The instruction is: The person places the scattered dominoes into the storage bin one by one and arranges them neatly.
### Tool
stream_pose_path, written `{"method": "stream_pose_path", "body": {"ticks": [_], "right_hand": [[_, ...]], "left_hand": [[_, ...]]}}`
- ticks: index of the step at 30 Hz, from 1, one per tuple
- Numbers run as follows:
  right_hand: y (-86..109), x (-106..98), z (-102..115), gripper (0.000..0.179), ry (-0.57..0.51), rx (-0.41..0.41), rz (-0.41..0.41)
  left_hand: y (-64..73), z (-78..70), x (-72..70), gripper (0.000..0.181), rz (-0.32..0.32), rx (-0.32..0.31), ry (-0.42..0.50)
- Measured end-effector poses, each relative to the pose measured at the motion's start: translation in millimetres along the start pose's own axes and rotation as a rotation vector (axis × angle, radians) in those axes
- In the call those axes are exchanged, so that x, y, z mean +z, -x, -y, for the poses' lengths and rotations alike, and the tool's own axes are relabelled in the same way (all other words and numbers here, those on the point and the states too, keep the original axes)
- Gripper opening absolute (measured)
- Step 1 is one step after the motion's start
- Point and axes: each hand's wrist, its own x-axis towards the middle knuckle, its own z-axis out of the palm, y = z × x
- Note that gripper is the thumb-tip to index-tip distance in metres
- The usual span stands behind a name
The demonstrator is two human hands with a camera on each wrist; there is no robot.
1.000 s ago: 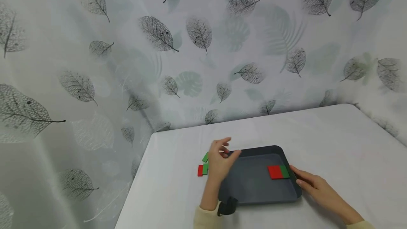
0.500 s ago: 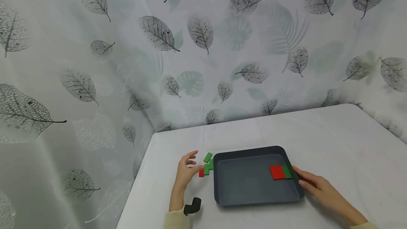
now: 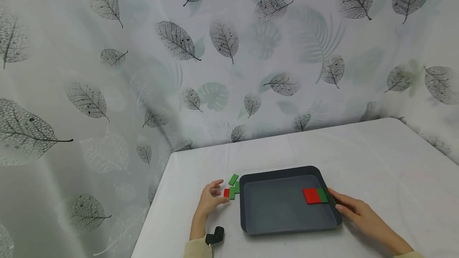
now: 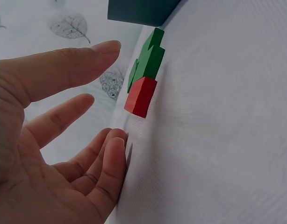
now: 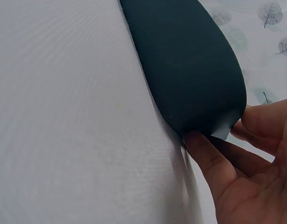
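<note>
My left hand (image 3: 206, 203) hovers with spread, slightly bent fingers beside a small cluster of flat blocks at the tray's left. Its thumb reaches close to a red block (image 3: 226, 192), and nothing lies between the fingers. Several green blocks (image 3: 233, 179) lie just beyond, one right at the tray wall. In the left wrist view the red block (image 4: 141, 97) stands nearest the fingers. My right hand (image 3: 362, 215) grips the right edge of the dark grey tray (image 3: 279, 202), its fingertips at the rim and lower edge in the right wrist view.
Inside the tray at the right lie red (image 3: 312, 196) and green (image 3: 322, 195) blocks, side by side. A white cloth covers the table (image 3: 387, 162). Leaf-patterned curtains (image 3: 222, 39) hang behind and to the left.
My left hand has moved from over the tray, leftward to the loose blocks, then slightly nearer the red one. The right hand stays at the tray's edge; the blocks inside lie as before.
</note>
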Motion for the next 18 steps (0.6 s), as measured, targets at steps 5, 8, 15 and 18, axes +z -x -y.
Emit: {"method": "stream_pose_path", "body": {"ticks": [5, 8, 15, 18], "right_hand": [[-0.8, -1, 0, 0.046, 0.009, 0.043, 0.017], [-0.7, -1, 0, 0.046, 0.011, 0.054, 0.023], [-0.8, -1, -1, 0.046, 0.020, 0.051, 0.022], [-0.8, 0, -1, 0.046, 0.019, 0.050, 0.022]], "left_hand": [[-6.9, 15.9, 2.8, 0.066, -0.010, 0.012, -0.033], [-6.9, 17.4, 3.5, 0.065, -0.016, 0.022, -0.043], [-6.8, 17.7, 5.8, 0.059, -0.044, 0.049, -0.106], [-7.1, 18.5, 6.9, 0.057, -0.054, 0.049, -0.122]]}}
